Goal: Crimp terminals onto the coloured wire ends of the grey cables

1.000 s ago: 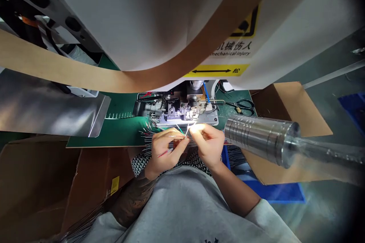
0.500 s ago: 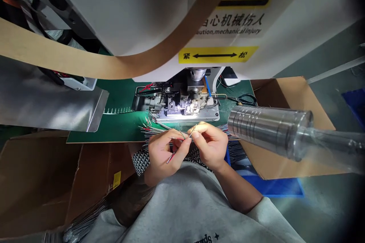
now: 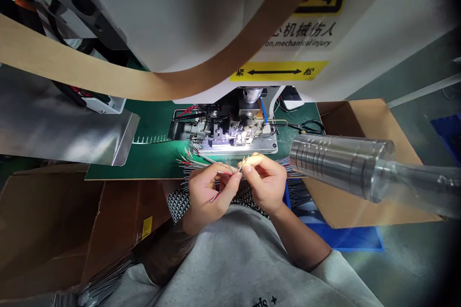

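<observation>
A few thin wires (image 3: 224,173), one with red insulation, lie between the two hands, above the lap and just short of the tabletop's near edge; the left hand (image 3: 213,188) has thumb and fingers closed in a pinch on them, with a red piece also showing against its palm; the right hand (image 3: 268,180) has thumb and forefinger pinched together around the wires' bright tips, close beside the left thumb; exactly how many strands each holds is too small to tell.

Behind the left hand a bundle of wires (image 3: 185,165) fans over the edge of the green tabletop (image 3: 108,171); beyond the hands sits the lit metal base of a terminal crimping machine (image 3: 259,145), with a strip of terminals (image 3: 151,139) running into it from the left; a tan paper band (image 3: 137,85) curves across the white housing (image 3: 194,14) above; to the right are dark-handled scissors (image 3: 312,127), a ribbed metal cylinder (image 3: 338,165), an open cardboard box (image 3: 382,127) and, lower, a blue tray (image 3: 345,237); brown cartons (image 3: 46,220) stand at lower left.
</observation>
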{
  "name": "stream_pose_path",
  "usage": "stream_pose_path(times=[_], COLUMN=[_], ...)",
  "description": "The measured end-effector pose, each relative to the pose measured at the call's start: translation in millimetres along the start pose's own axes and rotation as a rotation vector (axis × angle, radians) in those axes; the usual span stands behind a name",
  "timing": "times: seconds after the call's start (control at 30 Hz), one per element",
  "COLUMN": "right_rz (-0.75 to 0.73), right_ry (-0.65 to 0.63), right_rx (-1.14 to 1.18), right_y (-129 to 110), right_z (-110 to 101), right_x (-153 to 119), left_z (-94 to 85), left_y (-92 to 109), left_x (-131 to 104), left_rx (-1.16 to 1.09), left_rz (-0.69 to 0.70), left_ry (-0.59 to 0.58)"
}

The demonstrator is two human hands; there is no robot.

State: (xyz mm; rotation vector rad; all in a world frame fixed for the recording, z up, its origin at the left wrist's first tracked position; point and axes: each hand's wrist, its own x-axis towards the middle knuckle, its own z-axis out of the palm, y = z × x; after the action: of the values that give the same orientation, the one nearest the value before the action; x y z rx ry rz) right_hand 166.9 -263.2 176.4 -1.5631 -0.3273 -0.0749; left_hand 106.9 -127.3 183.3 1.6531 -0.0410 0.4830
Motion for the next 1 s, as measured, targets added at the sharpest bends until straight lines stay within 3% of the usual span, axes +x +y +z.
stream_pose_path(times=[0.37,0.83,0.93,1.0], right_rz=[0.032,0.000,0.030,0.056], right_ry=[0.000,0.003,0.033,0.123], right_rx=[0.016,0.089,0.042,-0.016], right_y=[2,3,8,13], right_z=[2,5,4,3], right_x=[4,6,5,4], left_z=[0.1,-8.7,-7.4,-6.2], left_y=[1,-3,-5,-7], left_x=[4,7,6,6], left_rx=[-0.025,-0.009,-0.001,-0.023], left_rz=[-0.109,-0.107,-0.098,-0.047], left_ry=[0.002,-0.042,-0.003,0.070])
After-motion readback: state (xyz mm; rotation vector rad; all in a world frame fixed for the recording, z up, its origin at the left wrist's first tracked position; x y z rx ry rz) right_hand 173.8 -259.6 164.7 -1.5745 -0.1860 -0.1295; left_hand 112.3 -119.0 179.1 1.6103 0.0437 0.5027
